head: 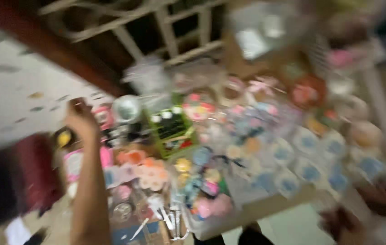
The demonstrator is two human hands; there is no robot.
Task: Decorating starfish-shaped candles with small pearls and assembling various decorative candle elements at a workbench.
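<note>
The whole view is smeared by motion. My left hand (pixel 81 119) is stretched out over the left end of a table (pixel 265 209) crowded with small colourful items. Its fingers look curled, with something dark at the fingertips, but the blur hides whether it holds anything. Right beside it are a pink and red item (pixel 103 116) and a round silvery thing (pixel 126 109). My right hand (pixel 340 224) shows only as a dark blurred shape low at the right, near the table's front edge. Its fingers cannot be made out.
A green box (pixel 171 130) with dark contents stands mid-table. Blue and white round packets (pixel 310 172) cover the right side, pink and orange pieces (pixel 147 171) the left. A white lattice frame (pixel 170 31) rises behind, and a pale wall (pixel 11 86) is at the left.
</note>
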